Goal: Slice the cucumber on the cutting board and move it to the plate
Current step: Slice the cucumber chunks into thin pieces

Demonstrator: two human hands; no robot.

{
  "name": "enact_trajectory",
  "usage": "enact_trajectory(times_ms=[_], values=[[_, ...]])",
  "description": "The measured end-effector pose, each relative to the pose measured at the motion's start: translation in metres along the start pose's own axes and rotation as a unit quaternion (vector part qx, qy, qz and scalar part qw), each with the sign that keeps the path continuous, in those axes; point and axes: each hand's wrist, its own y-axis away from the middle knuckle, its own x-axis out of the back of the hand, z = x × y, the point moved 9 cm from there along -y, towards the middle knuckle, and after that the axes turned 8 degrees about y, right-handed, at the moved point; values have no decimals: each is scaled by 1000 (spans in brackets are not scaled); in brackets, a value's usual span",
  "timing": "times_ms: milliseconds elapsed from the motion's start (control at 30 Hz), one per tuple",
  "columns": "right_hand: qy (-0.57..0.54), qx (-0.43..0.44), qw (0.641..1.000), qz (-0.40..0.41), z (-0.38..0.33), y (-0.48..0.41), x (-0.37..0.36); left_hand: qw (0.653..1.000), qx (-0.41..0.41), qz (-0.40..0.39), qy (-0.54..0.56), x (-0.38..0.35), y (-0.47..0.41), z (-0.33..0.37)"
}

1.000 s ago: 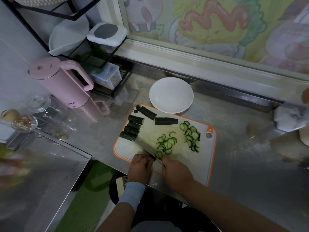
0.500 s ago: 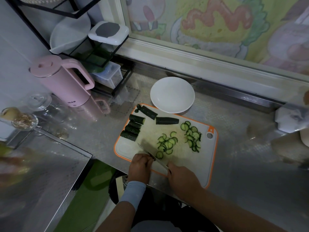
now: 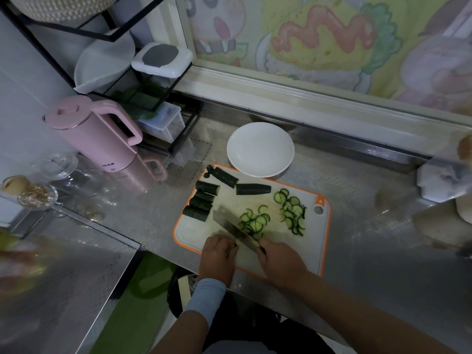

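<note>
A white cutting board with an orange rim lies on the steel counter. Several dark cucumber chunks sit at its left, and two more lie near its far edge. Thin cucumber slices lie in two piles, one in the middle and one to the right. My right hand grips the knife, whose blade slants up-left beside the middle pile. My left hand is curled on the board against the blade, over a cucumber piece of which only a dark tip shows. The empty white plate stands just beyond the board.
A pink kettle stands at the left, by a black wire rack with containers. Glass jars sit at the far left. A raised steel surface lies front left. A window ledge runs behind the plate.
My right hand has shifted a little to the right with the knife. The single slice that lay beside the blade no longer shows apart from the middle pile. My left hand has barely moved.
</note>
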Motion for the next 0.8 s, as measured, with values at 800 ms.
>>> enact_trajectory(times_ms=[800], values=[[-78,-149,986,4,14,13,-9,981,178,-61,46,32,-69,-27]])
